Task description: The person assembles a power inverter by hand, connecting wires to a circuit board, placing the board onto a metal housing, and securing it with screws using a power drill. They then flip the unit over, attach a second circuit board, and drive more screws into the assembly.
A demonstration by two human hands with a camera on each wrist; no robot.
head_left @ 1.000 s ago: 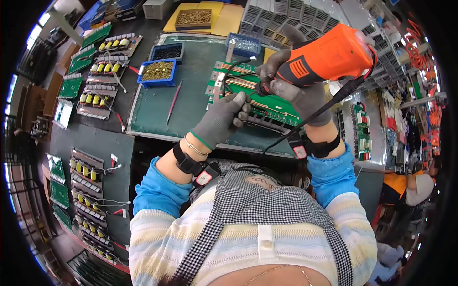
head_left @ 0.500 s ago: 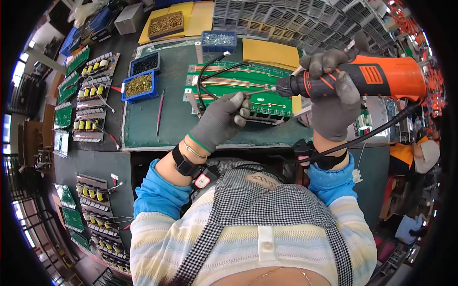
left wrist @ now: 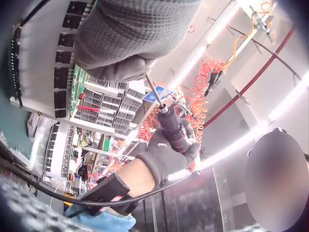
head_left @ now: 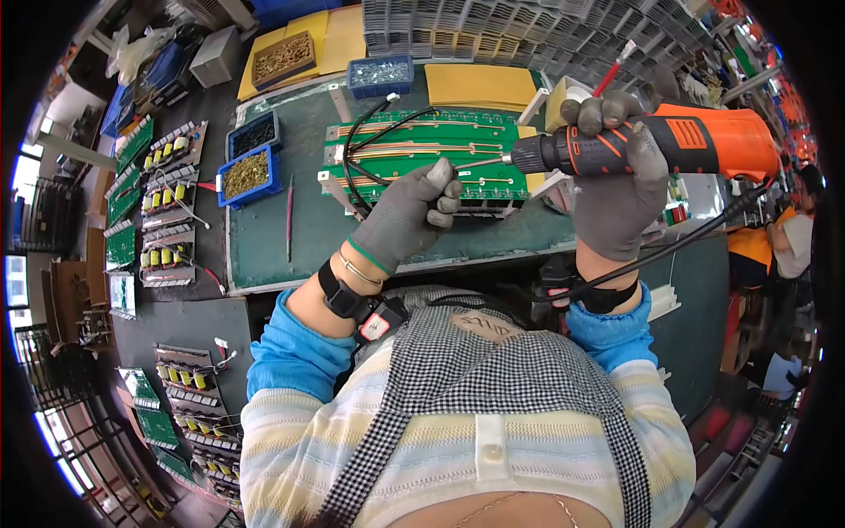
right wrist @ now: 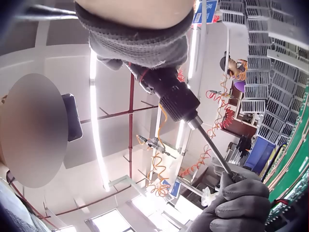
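My gloved right hand grips an orange-and-black electric screwdriver, held level with its chuck pointing left. From the chuck runs a long steel bit, and my gloved left hand pinches around its tip. Curled fingers hide the tip; the right wrist view shows the bit entering between thumb and fingers. Below both hands lies a green circuit board with copper strips and white posts at its corners. Black cables loop over its left end.
Blue bins of gold screws, black parts and silver parts stand around the board. A red pen-like tool lies left of it. The screwdriver's black cord trails past my right wrist. Finished-looking boards line the left side.
The screwdriver has swung from a raised slant to level, my right hand shifting right and exposing the bit. My left hand keeps its pinch. The head view has shifted, showing more of the board.
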